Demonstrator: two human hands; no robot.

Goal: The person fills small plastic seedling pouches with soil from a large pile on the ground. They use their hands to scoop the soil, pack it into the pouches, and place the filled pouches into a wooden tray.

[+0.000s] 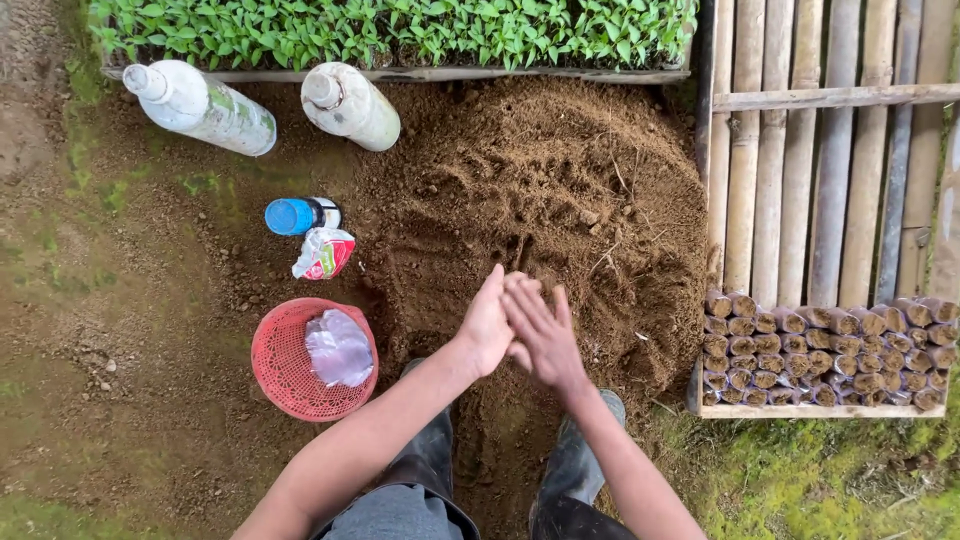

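Note:
My left hand [487, 325] and my right hand [545, 335] are pressed palm against palm above a heap of loose brown soil [560, 190]. Their fingers are stretched out and nothing shows between them. Both forearms reach up from the bottom of the view, over my knees and dark boots [580, 460]. The soil just ahead of my hands carries finger furrows.
A red mesh basket [285, 365] holding clear plastic bags [338, 345] sits at left. Beyond it lie a crumpled packet [324, 253], a blue-capped jar [300, 215] and two white bottles [205, 105] [350, 105]. A seedling bed [400, 30] runs along the top. Soil-filled tubes [825, 350] stand on a bamboo rack [800, 180] at right.

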